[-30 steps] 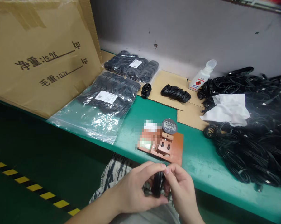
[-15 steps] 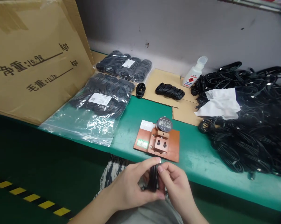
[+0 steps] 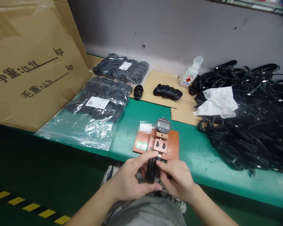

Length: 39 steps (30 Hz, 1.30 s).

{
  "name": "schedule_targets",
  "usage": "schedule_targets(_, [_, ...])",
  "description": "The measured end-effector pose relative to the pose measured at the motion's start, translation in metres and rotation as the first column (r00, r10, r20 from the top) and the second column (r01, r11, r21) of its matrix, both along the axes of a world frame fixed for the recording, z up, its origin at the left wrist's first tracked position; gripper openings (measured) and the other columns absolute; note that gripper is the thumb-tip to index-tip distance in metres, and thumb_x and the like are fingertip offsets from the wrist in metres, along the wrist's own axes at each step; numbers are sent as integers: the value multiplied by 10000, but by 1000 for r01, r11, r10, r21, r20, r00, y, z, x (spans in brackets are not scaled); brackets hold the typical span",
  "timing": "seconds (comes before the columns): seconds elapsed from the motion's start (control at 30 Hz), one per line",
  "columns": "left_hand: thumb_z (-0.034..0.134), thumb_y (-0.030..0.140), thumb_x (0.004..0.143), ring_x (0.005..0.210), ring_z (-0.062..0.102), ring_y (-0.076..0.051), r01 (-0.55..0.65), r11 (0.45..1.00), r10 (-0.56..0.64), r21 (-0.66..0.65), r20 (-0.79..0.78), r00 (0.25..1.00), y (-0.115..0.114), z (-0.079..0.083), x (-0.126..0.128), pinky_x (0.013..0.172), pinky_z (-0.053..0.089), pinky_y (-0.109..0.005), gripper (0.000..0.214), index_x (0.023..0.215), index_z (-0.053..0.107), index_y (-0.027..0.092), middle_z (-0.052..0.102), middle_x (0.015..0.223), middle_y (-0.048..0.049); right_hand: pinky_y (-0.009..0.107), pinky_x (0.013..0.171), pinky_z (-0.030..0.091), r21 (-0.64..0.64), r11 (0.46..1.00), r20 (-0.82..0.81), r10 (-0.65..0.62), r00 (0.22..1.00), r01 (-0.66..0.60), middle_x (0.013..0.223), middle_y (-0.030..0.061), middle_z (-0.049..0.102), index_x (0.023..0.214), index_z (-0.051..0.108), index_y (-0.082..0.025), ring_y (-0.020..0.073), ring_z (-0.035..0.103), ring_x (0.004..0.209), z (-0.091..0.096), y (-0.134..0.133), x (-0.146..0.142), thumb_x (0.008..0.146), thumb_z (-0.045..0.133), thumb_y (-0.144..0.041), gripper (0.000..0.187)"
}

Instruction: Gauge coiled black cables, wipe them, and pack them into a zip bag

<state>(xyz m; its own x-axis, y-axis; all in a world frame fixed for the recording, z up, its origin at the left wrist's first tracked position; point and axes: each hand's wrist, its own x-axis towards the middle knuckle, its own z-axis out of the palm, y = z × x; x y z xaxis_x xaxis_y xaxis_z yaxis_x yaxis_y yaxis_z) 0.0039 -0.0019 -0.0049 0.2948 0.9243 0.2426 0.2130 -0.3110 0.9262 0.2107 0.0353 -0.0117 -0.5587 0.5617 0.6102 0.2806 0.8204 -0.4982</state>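
Note:
My left hand is closed around a coiled black cable, its thumb below and its index finger along the top. With thumb and fingers, my right hand pinches the cable's plug end, whose metal tip points away from me. That tip is at the front of a copper-coloured fixture carrying a round digital gauge that reads zeros. Whether the tip has entered the fixture I cannot tell.
Bagged coiled cables lie left beside a large cardboard box. A single coil and a row of coils rest on cardboard. At right are a white bottle, a white cloth and a heap of black cables.
Both hands have moved forward with the coiled cable, bringing the plug's tip up to the front of the fixture. The view has shifted slightly.

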Motion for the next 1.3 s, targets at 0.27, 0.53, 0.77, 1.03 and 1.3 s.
schedule_targets(0.27, [829, 476, 775, 525, 621, -122, 21, 971, -10, 238, -46, 999, 16, -9, -5, 497, 524, -202, 757, 1411, 485, 252, 736, 822, -5, 283, 483, 466, 66, 995, 16, -71, 997, 70, 671, 36, 728, 1254, 607, -156, 169, 646, 505, -11, 3, -2, 938, 578, -66, 330])
schedule_targets(0.53, [824, 522, 765, 514, 620, -125, -46, 949, 61, 312, -38, 997, 14, -18, 1, 516, 527, -225, 767, 1405, 473, 286, 698, 747, 32, 286, 441, 434, 58, 995, 21, -87, 996, 86, 651, 23, 709, 1230, 643, -161, 157, 606, 464, -11, 3, -1, 958, 554, -111, 291])
schedule_targets(0.77, [802, 540, 783, 528, 630, -123, -72, 933, 90, 353, -37, 995, 16, -17, 2, 554, 560, -239, 775, 1432, 445, 311, 751, 868, 1, 293, 462, 424, 37, 994, 90, -103, 991, 100, 633, 10, 684, 1204, 641, -172, 160, 589, 473, -15, 1, 1, 966, 533, -110, 269])
schedule_targets(1.03, [839, 513, 751, 511, 597, -115, -78, 942, 89, 327, -19, 996, 17, -18, 3, 510, 522, -212, 774, 1406, 491, 292, 704, 762, 29, 300, 473, 414, 71, 993, 79, -100, 992, 94, 641, 12, 695, 1229, 599, -147, 163, 585, 474, -12, 3, -1, 985, 521, -113, 258])
schedule_targets(1.3, [823, 515, 770, 521, 592, -114, -76, 942, 86, 328, -17, 996, 16, -18, 3, 515, 514, -205, 764, 1407, 476, 277, 688, 767, 27, 293, 481, 439, 67, 993, 62, -98, 993, 94, 662, 19, 714, 1194, 618, -136, 154, 621, 487, -9, 4, -2, 999, 508, -122, 224])
